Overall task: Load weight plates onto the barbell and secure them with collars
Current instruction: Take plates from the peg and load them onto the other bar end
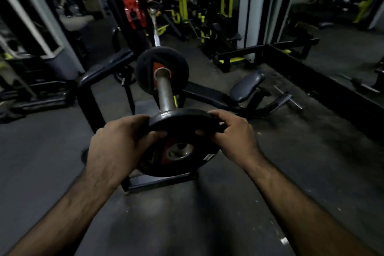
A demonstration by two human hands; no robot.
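Observation:
A black weight plate (pixel 182 131) with a red ring around its metal hub is held at the near end of the barbell sleeve (pixel 165 93). My left hand (pixel 118 143) grips its left rim and my right hand (pixel 234 135) grips its right rim. The plate is tilted, top edge toward the sleeve tip, and its hole sits below the tip. Farther along the sleeve a second black plate (pixel 162 68) with a red centre is on the bar. The thin bar shaft (pixel 154 27) runs away from me. No collar is visible.
A black rack frame (pixel 89 93) stands left of the sleeve, its base (pixel 158 181) under the held plate. A padded bench (pixel 247 87) lies at the right. Yellow and black machines fill the back, with a white column (pixel 249 10). Dark rubber floor (pixel 187 224) lies in front of me.

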